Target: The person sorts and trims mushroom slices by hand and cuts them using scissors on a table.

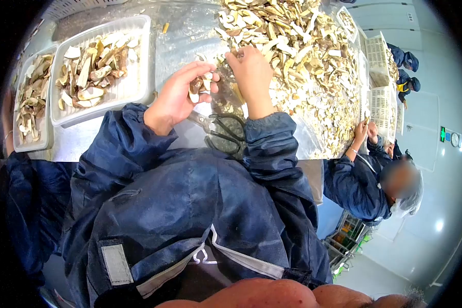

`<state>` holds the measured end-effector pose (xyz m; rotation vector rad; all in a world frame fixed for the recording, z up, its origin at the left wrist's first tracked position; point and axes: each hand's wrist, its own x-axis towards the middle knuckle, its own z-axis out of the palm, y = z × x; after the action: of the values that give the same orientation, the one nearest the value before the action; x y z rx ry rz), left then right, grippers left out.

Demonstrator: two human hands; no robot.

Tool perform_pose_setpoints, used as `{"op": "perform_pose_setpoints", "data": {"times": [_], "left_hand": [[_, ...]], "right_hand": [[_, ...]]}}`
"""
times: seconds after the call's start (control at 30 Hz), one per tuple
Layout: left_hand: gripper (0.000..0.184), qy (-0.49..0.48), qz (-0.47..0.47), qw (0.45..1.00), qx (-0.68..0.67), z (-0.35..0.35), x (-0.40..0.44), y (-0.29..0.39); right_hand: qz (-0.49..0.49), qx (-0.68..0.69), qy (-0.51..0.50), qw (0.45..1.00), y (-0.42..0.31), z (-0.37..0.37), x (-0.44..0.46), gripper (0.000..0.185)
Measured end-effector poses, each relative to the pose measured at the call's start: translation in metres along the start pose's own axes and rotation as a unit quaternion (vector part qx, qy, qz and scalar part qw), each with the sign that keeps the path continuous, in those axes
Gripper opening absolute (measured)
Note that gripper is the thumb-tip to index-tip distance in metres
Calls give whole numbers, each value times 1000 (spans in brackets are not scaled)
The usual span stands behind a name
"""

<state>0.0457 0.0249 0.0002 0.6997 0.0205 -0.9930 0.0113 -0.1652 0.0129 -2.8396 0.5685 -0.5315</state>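
Navy jacket (190, 185) nearest the lens, front of the body against the bench (185, 33). Head view, only view. Left hand (170, 96) palm up, fingers curled round a few mushroom slices (194, 91), their long axis running roughly away from the body. Right hand (252, 77) beside it, knuckles up, thumb and forefinger bent close together at the left edge of the mushroom pile (303, 56); cannot tell whether they pinch a piece. Pile lies to the right of both hands and reaches beyond them; right hand much the nearer. Scissors (208, 123) on the bench between wrists and jacket, black handles toward the right sleeve, blades toward the left wrist. Large tray (108, 112) of slices left of the left hand, narrower tray (48, 128) beyond it. Co-worker's hands (361, 131) at the pile's right side, well apart.
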Motion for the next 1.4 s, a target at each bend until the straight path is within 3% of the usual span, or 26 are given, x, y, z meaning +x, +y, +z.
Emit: {"op": "perform_pose_setpoints", "data": {"times": [0.17, 0.37, 0.47, 0.57, 0.7, 0.83, 0.93, 0.97, 1.07, 1.1, 1.2, 1.27, 1.33, 1.4], "left_hand": [[16, 6, 10, 1000, 13, 3, -2, 2], [14, 4, 18, 999, 32, 0, 1, -1], [14, 11, 40, 998, 42, 1, 1, -3], [18, 37, 52, 996, 54, 3, 1, -2], [25, 56, 84, 993, 67, 7, -2, 1], [28, 59, 80, 992, 76, 5, -1, 0], [27, 59, 87, 991, 77, -1, 1, 1], [27, 59, 89, 991, 74, -1, 2, 1], [30, 58, 65, 996, 15, 4, 1, 2], [31, 53, 50, 997, -11, 6, 0, 2], [34, 37, 23, 998, -55, 10, -1, 4], [32, 23, 23, 999, -42, 4, 1, 3], [28, 8, 27, 999, -27, -2, 2, 2], [25, 6, 32, 999, -13, -7, 4, 1]], "right_hand": [[65, 33, -78, 994, 11, -7, -7, 29], [142, 245, -112, 952, 24, -19, -16, 19], [117, 194, -91, 970, 11, -24, -21, 18], [92, 270, -74, 956, 16, -21, -22, 18], [142, 217, -47, 965, 30, -28, -17, 19], [-2, 164, -51, 985, 12, -21, -28, 18], [5, 171, -89, 981, 11, -17, -25, 20], [74, 226, -129, 963, 11, -20, -23, 21], [143, 423, -200, 872, 1, -43, -15, 21], [97, 446, -197, 868, -5, -47, -13, 22], [20, 325, -154, 933, -17, -41, 10, 24], [-53, 194, -66, 977, -15, -17, 29, 22], [-97, 60, 14, 993, -16, 8, 43, 22], [-109, 10, 13, 994, -17, 19, 49, 21]]}}
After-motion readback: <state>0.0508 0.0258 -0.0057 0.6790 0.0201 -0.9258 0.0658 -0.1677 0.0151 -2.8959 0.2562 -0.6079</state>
